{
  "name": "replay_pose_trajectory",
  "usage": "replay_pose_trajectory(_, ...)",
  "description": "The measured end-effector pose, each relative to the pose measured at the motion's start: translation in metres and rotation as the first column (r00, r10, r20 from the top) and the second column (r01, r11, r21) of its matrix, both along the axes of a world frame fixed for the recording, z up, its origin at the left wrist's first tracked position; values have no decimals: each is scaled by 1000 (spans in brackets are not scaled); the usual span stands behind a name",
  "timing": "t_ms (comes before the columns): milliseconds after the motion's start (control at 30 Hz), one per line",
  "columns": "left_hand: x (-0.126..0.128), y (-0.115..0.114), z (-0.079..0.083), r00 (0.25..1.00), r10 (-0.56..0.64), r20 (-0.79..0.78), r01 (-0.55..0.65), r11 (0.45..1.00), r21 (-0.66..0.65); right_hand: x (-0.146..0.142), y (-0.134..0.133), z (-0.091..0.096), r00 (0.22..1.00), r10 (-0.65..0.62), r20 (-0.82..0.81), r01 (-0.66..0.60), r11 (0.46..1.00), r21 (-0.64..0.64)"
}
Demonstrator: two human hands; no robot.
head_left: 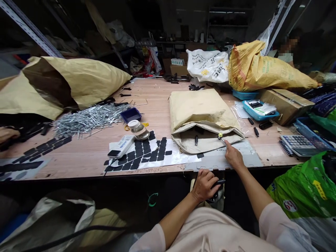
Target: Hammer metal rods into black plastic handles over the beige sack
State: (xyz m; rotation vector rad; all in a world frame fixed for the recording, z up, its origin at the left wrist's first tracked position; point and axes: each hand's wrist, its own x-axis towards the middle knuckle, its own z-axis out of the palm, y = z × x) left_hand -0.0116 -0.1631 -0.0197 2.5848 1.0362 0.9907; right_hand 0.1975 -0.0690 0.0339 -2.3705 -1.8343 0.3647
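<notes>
My right hand (234, 156) is closed on a thin metal rod (223, 140) with a yellowish knob at its far end. The rod reaches over the open mouth of a beige paper sack (195, 103) lying flat on the table. A small black handle-like piece (196, 140) lies in the sack's mouth. Lower down, just off the table's front edge, my left hand (206, 187) is wrapped round a black handle (219, 182). More black pieces show beneath that hand, partly hidden by it.
Left of the sack are a clear jar (139, 130), a white box (124, 146), black stickers on sheets (141, 152), a blue tray (130, 114) and piled metal rods (90, 117). A calculator (299, 144) and blue basket (259, 108) stand right. A person (287, 52) sits far right.
</notes>
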Motion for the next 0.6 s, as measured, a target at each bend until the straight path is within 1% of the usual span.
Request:
replay_pose_trajectory(33, -1, -7, -3, 1000, 5, -17, -5, 1000, -7, 0, 0, 0, 1000, -1, -1, 1, 1000, -6)
replay_pose_trajectory(67, -1, -9, -4, 999, 10, -33, -11, 1000, -13, -1, -1, 0, 1000, -1, -3, 1, 1000, -13)
replay_pose_trajectory(100, 0, -5, -3, 999, 21, -43, -22, 1000, -16, -1, -1, 1, 1000, 1, -4, -1, 1000, -17)
replay_pose_trajectory(133, 1, 3, 1, 998, 45, -44, -46, 999, -17, -1, -2, 1, 1000, 4, -4, -4, 1000, -18)
replay_pose_trajectory(167, 2, 17, 7, 995, 95, -35, -95, 995, -20, -2, -2, 2, 1000, 8, -3, -9, 1000, -16)
replay_pose_trajectory(200, 3, 34, 15, 985, 174, -18, -175, 984, -28, -2, -2, 2, 1000, 13, 0, -13, 1000, -15)
replay_pose_trajectory(233, 3, 55, 24, 960, 281, 2, -281, 959, -47, -3, -2, 3, 1000, 15, 5, -15, 1000, -17)
replay_pose_trajectory(267, 3, 77, 32, 912, 411, 7, -409, 908, -89, -3, -2, 3, 1000, 15, 9, -15, 1000, -22)
replay_pose_trajectory(300, 2, 100, 40, 844, 536, -2, -532, 836, -133, -3, -2, 3, 1000, 14, 12, -14, 999, -31)
replay_pose_trajectory(333, 1, 121, 46, 772, 635, -34, -630, 757, -170, -3, -1, 3, 1000, 10, 14, -9, 999, -39)
replay_pose_trajectory(367, -1, 139, 50, 710, 698, -90, -699, 685, -207, -3, -1, 3, 1000, 7, 14, -6, 999, -43)
replay_pose_trajectory(400, -4, 154, 52, 671, 724, -160, -738, 630, -242, -3, 0, 3, 1000, 3, 13, -3, 999, -43)
replay_pose_trajectory(433, -6, 165, 53, 657, 719, -227, -752, 602, -270, -3, 0, 3, 1000, 2, 9, -1, 999, -40)
replay_pose_trajectory(467, -7, 172, 52, 670, 689, -278, -742, 604, -291, -2, 0, 3, 1000, 2, 3, -2, 999, -34)
replay_pose_trajectory(500, -7, 175, 50, 706, 640, -304, -708, 635, -307, -2, 0, 2, 1000, 3, -3, -3, 1000, -26)
replay_pose_trajectory(533, -6, 174, 47, 759, 575, -306, -651, 690, -318, -2, 0, 2, 1000, 6, -8, -6, 1000, -18)
replay_pose_trajectory(600, 0, 167, 40, 872, 413, -263, -483, 812, -327, -2, -1, 1, 1000, 7, -11, -7, 1000, -4)
